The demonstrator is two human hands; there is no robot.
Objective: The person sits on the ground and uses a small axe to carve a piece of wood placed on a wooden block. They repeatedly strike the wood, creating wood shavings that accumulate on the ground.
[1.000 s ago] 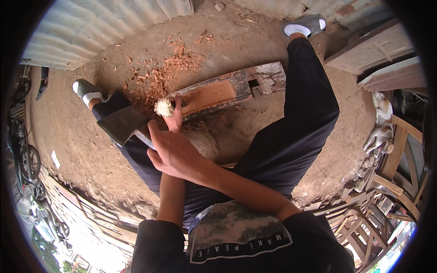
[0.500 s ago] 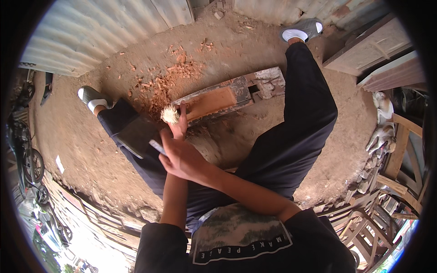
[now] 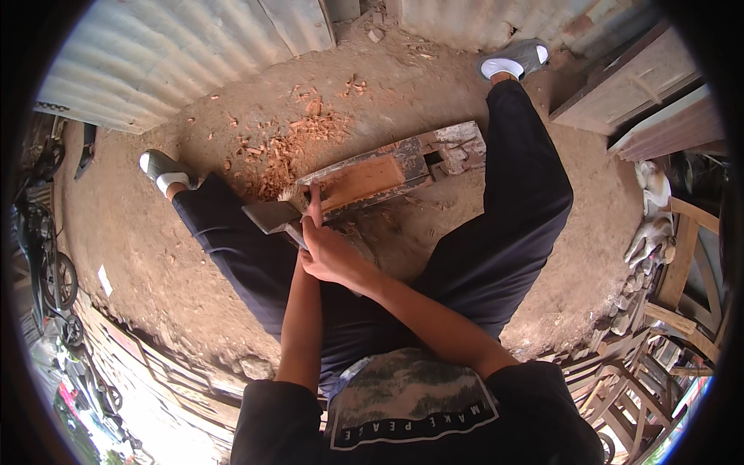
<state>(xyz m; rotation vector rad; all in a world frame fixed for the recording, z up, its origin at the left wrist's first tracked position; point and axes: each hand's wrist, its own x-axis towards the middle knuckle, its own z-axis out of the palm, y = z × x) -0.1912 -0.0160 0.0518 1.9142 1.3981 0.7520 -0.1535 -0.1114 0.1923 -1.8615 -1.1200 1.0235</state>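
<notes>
Between my legs lies a long weathered wooden block (image 3: 415,159) with a long reddish-brown hollow cut into it and a smaller dark slot farther right. At its left end my left hand (image 3: 313,208) is closed around an upright tool, probably a chisel, whose frayed, mushroomed wooden top (image 3: 291,195) shows; its lower end is hidden. My right hand (image 3: 332,252) crosses over my left forearm, wrapped around the handle of a striking tool with a broad, flat dark head (image 3: 271,217). That head lies at the frayed top; whether it is a hatchet or a mallet I cannot tell.
Reddish wood chips (image 3: 287,147) lie heaped on the dirt floor beyond the block. Corrugated metal sheets (image 3: 186,58) stand at the back. A dog (image 3: 651,225) lies at the right beside wooden frames (image 3: 678,271). Motorbikes (image 3: 50,263) stand far left.
The dark head of the striking tool has swung up and right from over my left thigh to the frayed top. My right hand has moved right with it. My left hand keeps its grip.
</notes>
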